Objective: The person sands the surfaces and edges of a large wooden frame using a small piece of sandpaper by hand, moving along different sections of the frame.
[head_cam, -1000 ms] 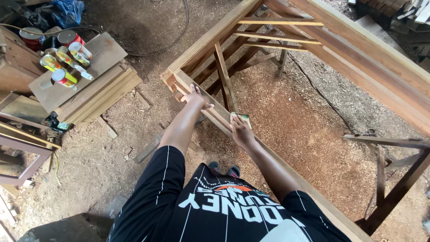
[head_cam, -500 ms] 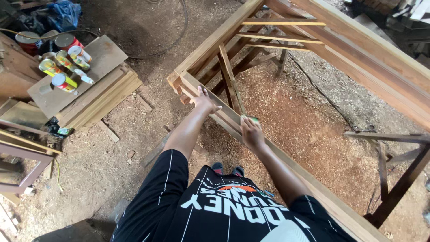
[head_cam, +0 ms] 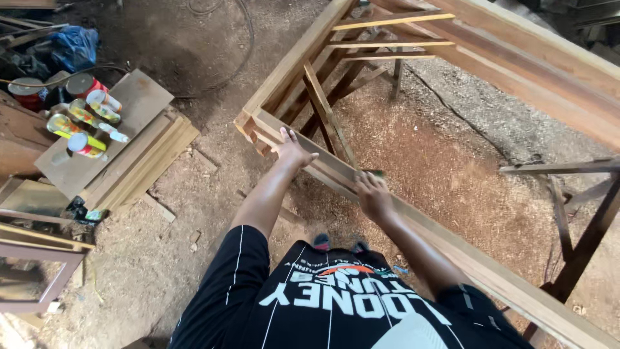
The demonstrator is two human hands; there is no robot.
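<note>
Hands rest on a long wooden frame rail (head_cam: 413, 226) that runs from the upper left down to the lower right, part of a large timber frame standing over a sawdust-covered floor (head_cam: 213, 194). The left hand (head_cam: 294, 150) lies flat with fingers spread on the rail close to its jointed corner, pressing down and not closed around anything. The right hand (head_cam: 372, 194) sits further along the same rail, its fingers curled over a small green-edged sanding pad (head_cam: 373, 173) that pokes out just past the fingertips and lies against the rail's top face; how firmly it is held cannot be told. Well apart to the left, several cans (head_cam: 84, 119) stand and lie on a flat board (head_cam: 123, 129) stacked on planks.
</note>
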